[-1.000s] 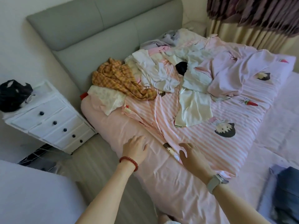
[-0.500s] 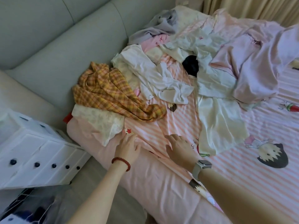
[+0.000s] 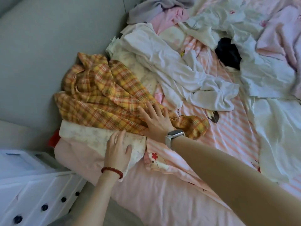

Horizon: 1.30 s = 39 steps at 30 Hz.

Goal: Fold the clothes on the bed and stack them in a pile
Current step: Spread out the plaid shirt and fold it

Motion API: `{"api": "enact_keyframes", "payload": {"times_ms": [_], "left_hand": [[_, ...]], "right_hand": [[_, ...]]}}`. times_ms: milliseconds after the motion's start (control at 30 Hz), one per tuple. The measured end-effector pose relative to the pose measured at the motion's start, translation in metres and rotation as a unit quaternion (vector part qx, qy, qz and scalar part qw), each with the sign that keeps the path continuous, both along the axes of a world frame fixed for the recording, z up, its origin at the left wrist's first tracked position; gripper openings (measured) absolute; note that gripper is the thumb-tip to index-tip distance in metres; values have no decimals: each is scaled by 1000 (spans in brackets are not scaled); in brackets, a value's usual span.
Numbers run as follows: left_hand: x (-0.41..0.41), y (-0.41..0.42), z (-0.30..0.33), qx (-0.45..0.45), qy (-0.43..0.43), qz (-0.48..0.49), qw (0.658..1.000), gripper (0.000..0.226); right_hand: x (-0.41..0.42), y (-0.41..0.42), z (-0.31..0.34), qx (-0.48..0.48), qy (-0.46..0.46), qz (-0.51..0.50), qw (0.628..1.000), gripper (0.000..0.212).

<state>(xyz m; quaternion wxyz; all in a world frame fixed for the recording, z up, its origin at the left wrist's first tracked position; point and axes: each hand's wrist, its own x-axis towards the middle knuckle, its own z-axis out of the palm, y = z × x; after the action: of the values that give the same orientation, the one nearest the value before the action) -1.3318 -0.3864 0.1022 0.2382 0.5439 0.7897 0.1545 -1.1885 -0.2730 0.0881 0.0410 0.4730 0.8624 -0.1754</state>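
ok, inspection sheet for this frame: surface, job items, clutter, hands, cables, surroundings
Surface: bed with pink striped sheet, rumpled.
Job's things: yellow plaid garment, unfolded, lying on a cream floral garment; white garment, black item, grey garment, pale pink garment, all loose and unfolded; no pile seen.
Clutter: red item wedged at the bed's edge.
Hands: left hand flat on the cream floral garment; right hand flat on the plaid, fingers spread, no grip.
Cables: nothing seen.
Surroundings: grey headboard, white drawer unit.
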Motion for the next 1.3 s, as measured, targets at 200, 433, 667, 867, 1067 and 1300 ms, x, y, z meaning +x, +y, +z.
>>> {"api": "enact_keyframes", "payload": {"times_ms": [200, 433, 667, 867, 1067, 1300], "left_hand": [[-32, 15, 0, 27, -11, 2, 1000, 53], [-13, 10, 31, 70, 32, -93, 993, 67], [50, 13, 40, 29, 148, -274, 950, 89], [158, -5, 22, -107, 154, -411, 892, 32], [305, -63, 60, -132, -79, -472, 868, 26], [437, -109, 101, -92, -206, -460, 858, 19]], "right_hand": [[-25, 17, -11, -31, 30, -28, 999, 68], [48, -68, 38, -86, 172, -72, 979, 46], [189, -136, 95, -3, 113, -165, 980, 41], [351, -218, 122, -11, -1, -385, 923, 66], [474, -312, 116, -31, -87, -530, 843, 46], [504, -348, 100, -42, 126, -546, 827, 44]]}}
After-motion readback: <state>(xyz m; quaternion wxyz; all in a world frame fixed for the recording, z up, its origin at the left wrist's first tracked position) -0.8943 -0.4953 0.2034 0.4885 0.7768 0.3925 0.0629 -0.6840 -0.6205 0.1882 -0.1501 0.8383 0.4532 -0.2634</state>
